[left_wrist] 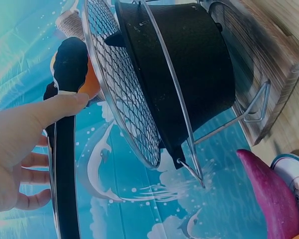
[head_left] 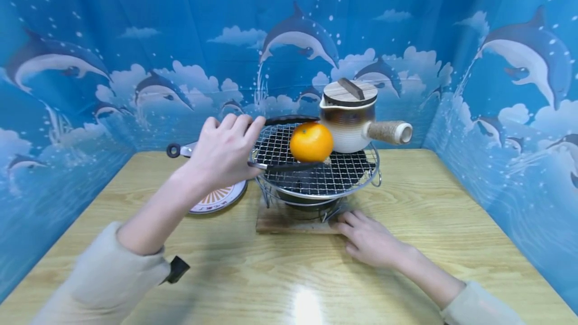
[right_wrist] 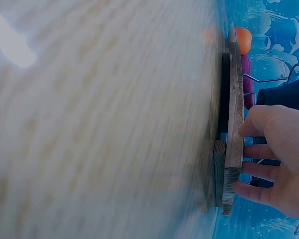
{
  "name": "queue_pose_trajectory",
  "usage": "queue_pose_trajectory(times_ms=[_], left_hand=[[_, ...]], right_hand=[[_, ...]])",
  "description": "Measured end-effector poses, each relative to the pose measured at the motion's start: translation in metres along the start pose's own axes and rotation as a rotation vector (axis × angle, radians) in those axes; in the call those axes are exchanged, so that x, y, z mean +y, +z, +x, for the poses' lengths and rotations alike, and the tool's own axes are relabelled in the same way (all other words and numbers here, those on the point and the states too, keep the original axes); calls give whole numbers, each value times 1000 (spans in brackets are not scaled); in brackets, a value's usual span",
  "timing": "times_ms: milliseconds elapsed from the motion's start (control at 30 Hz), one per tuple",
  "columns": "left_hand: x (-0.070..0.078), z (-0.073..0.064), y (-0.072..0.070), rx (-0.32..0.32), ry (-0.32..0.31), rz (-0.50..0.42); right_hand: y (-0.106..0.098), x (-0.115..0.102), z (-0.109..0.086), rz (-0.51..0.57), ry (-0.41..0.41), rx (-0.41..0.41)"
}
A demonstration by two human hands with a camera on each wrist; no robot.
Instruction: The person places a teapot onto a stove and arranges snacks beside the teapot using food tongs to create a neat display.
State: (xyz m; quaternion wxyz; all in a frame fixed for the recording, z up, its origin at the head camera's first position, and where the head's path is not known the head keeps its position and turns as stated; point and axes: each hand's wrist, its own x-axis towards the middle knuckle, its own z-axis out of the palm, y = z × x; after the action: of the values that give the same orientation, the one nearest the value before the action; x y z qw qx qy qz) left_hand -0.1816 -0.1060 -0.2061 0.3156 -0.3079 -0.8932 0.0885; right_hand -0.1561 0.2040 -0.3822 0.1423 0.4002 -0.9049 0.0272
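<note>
My left hand (head_left: 226, 149) grips a pair of metal tongs (head_left: 289, 167) with black ends. Between the black ends sits an orange (head_left: 311, 142), over the wire grill rack (head_left: 347, 184). In the left wrist view, the thumb lies along one arm of the tongs and the other fingers are behind it. The rack tops a black round stove (left_wrist: 184, 64), which stands on a wooden board (head_left: 289, 225). Low at the board's right front corner, my right hand (head_left: 372, 239) rests its fingertips on the wood; the right wrist view shows the fingers spread along it.
A clay teapot (head_left: 345, 134) with a wooden lid and rope-wrapped handle stands at the rack's back right. Left of the stove lies a patterned plate (head_left: 217, 208). A purple sweet potato (left_wrist: 273, 196) and another orange (right_wrist: 244, 41) are beside the stove. Dolphin-printed curtains (head_left: 217, 9) enclose the table.
</note>
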Motion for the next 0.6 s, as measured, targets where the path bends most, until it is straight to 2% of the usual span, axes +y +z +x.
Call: queue_pose_trajectory(times_ms=[267,600], left_hand=[[8,6,-2,-37,9,2],[17,13,-1,-51,28,-3]], right_hand=[[0,0,0,4,4,-8],[1,1,0,9,6,-18]])
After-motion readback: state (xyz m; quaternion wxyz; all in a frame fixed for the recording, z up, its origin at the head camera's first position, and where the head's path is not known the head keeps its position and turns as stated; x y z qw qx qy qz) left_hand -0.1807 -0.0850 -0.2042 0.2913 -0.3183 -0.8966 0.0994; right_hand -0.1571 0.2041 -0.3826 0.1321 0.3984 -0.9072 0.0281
